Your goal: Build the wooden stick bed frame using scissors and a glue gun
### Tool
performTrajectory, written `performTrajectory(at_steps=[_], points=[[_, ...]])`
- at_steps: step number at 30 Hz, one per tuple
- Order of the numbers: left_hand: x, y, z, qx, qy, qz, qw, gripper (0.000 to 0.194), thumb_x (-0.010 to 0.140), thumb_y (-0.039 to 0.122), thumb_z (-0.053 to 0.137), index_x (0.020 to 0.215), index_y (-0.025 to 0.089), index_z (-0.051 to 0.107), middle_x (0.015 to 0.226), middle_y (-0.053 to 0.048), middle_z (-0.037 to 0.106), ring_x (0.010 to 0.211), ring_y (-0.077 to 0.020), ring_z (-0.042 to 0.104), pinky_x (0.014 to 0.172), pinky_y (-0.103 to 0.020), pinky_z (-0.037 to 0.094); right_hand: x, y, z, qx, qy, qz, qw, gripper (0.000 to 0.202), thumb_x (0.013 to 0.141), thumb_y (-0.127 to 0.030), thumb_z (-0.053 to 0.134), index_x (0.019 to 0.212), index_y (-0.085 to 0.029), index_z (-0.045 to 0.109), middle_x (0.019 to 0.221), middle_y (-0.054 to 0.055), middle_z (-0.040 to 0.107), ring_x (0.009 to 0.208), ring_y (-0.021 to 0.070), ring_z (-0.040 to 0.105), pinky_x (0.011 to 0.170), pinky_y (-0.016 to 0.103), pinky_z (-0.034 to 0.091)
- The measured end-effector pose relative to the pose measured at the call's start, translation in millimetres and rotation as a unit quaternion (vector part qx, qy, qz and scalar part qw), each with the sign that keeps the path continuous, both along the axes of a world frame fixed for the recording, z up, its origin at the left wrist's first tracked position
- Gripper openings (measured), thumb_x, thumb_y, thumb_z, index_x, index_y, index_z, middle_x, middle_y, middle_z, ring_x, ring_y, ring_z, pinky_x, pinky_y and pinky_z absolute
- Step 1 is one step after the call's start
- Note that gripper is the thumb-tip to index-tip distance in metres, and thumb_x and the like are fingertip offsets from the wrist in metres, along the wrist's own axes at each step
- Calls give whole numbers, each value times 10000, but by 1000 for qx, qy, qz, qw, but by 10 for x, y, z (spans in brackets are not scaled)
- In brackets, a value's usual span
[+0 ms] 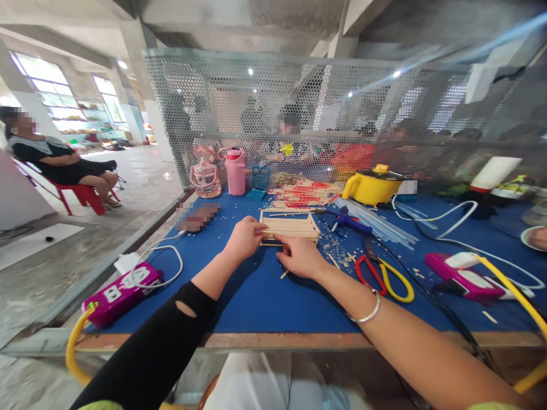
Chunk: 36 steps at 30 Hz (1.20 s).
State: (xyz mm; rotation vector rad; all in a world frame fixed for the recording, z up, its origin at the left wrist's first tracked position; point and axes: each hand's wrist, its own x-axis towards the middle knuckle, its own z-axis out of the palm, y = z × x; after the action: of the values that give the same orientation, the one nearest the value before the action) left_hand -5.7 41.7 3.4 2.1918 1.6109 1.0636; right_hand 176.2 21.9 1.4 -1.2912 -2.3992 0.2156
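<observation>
A small box-like frame of pale wooden sticks [294,226] rests on the blue table top. My left hand [245,238] pinches its left end between thumb and fingers. With fingers bent, my right hand [301,256] touches the frame's near side at the lower left; its finger pads are partly hidden. A short stick pokes out below my right hand. Just beyond the frame lies a pile of sticks with red wrappers [303,193]. The blue glue gun [352,221] lies to the right, its nozzle close to the frame.
Red-and-yellow scissors [382,276] and clear glue sticks [380,222] lie right. A yellow pot [372,187], pink bottles [235,172] and a perforated metal screen [256,97] stand behind. Purple power strips [123,293] flank both sides. People sit at left and behind the screen.
</observation>
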Motion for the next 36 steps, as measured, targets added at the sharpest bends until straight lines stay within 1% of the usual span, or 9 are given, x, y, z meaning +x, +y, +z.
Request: performTrajectory(at_steps=[3,6,12,16,19,23,29,33,36], points=[[-24,2,15,-10,-3,-14,1000,273,766,192,642,1022,146,724,943,-76,621,721,-138,604,781,-264,502,5,-20,75,14,-4,-13,1000,416,755,-236,565,1162,-236,651,706,-9,714,630,150,613,558,233,359],[-77,7,31,-33,-9,-40,999,531,739,217,678,1259,170,581,1018,-73,631,713,-130,620,753,-258,509,90,-40,218,45,4,-63,997,316,824,-270,488,1047,-205,703,781,34,730,686,161,627,625,245,382],[-222,63,-26,-90,0,-63,994,826,644,214,743,1395,149,404,1008,-74,672,737,-154,640,708,-252,501,581,-161,387,24,-41,-144,988,196,785,-303,538,745,-224,713,701,19,714,661,165,620,587,247,359],[-296,94,-23,-98,15,-25,995,725,654,192,701,1341,136,474,931,-69,697,751,-176,633,733,-270,477,1069,-372,390,-12,-81,-211,974,171,758,-313,567,680,-216,684,673,33,706,623,174,616,564,255,360],[-332,83,51,-73,9,34,997,440,754,247,588,1173,113,609,889,-97,696,797,-208,623,760,-298,448,1295,-532,359,-46,-98,-230,967,176,751,-318,572,657,-211,676,644,30,697,593,169,612,544,251,368],[-332,40,114,-55,-5,66,996,383,838,444,453,801,141,684,756,-89,678,739,-214,598,700,-303,421,1217,-586,228,-54,-86,-225,969,233,809,-383,522,759,-224,686,714,20,704,651,161,621,574,245,380],[-202,26,-43,-116,-4,-26,993,376,552,498,733,717,168,666,638,-5,647,575,-148,540,531,-239,370,987,-384,165,-53,-28,-248,967,132,713,-256,609,597,-209,649,619,45,654,624,182,584,579,271,340],[-89,19,-101,-114,-38,-21,993,291,631,462,676,610,173,648,577,-1,604,561,-137,504,522,-239,325,970,-353,272,-81,71,-229,967,181,644,-209,629,468,-195,591,511,26,588,527,143,510,536,263,329],[5,-28,-65,-113,-82,-2,990,335,685,480,624,581,163,654,519,-5,574,530,-133,489,505,-242,307,742,-405,298,-121,185,-203,954,208,719,-365,590,632,-184,641,529,5,575,469,110,464,462,240,320]])
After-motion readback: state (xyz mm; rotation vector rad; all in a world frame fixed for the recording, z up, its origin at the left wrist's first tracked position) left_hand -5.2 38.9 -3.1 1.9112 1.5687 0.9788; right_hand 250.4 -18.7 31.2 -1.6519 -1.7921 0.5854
